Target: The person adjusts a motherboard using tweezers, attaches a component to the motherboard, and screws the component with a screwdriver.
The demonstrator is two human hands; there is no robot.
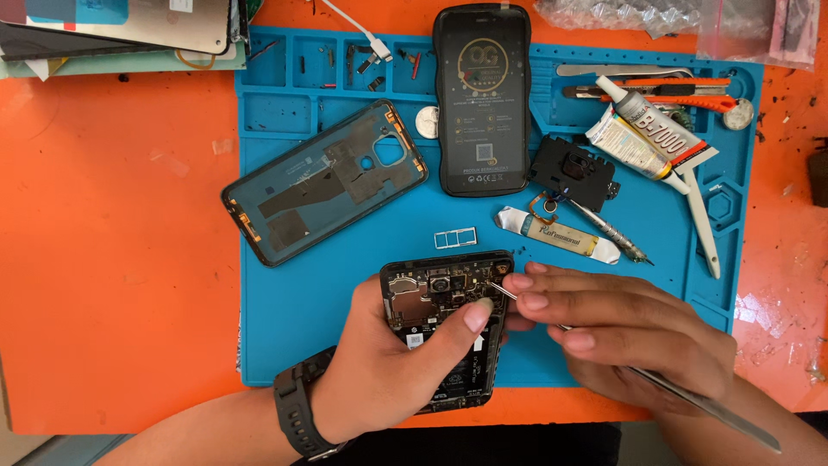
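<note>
My left hand point(392, 362), with a dark watch on its wrist, holds an opened black phone point(440, 298) over the near part of the blue work mat point(293, 302). The phone's circuit board and camera modules are exposed, and my thumb lies across it. My right hand point(621, 332) grips long metal tweezers point(690, 395) whose tip touches the phone's upper right corner.
On the mat lie a removed back cover point(323, 181), a SIM tray point(454, 237), a second black phone point(481, 99), a small black camera frame part point(576, 170), a coin cell point(427, 122), glue tubes point(655, 129), a white pry tool point(703, 220), a screwdriver point(608, 231). An orange table point(112, 259) surrounds it.
</note>
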